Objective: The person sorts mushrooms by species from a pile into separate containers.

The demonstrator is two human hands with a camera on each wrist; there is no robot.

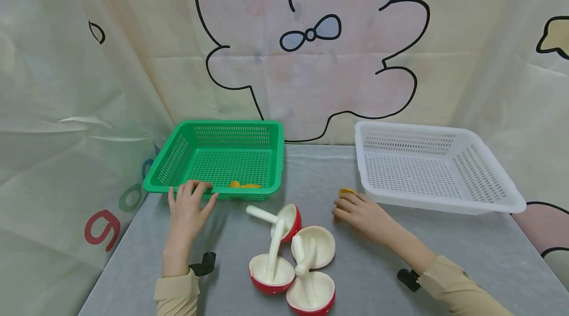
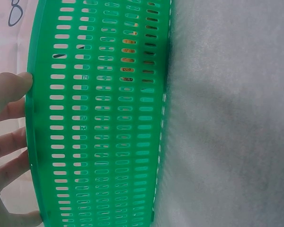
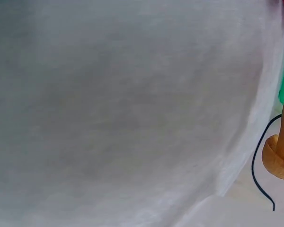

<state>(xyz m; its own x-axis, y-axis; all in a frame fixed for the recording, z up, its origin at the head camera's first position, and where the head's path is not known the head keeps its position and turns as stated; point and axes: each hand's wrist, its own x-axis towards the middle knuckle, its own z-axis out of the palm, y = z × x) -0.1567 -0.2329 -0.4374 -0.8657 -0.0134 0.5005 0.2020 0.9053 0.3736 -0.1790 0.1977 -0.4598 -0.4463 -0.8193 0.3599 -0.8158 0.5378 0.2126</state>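
Note:
My left hand point(image 1: 188, 210) rests at the near rim of a green basket point(image 1: 153, 188), its fingers loosely bent over the edge. In the left wrist view, the thumb and fingertips touch the rim. Small yellow pieces point(image 1: 244, 185) lie inside this basket. On the table beside the white basket point(image 1: 435, 202), my right hand point(image 1: 362, 215) holds a small yellow rounded piece point(image 1: 346, 191), mostly hidden by the fingers. It appears orange point(image 3: 276, 158) at the right edge of the right wrist view. Between the hands, several red toy mushrooms point(image 1: 271, 289) stand upside down, white stems up.
A grey cloth point(image 1: 235, 281) covers the table. Both baskets stand at its back edge, against a pale curtain point(image 1: 311, 89) with a bear drawing. Each wrist wears a black band mount point(image 1: 204, 264).

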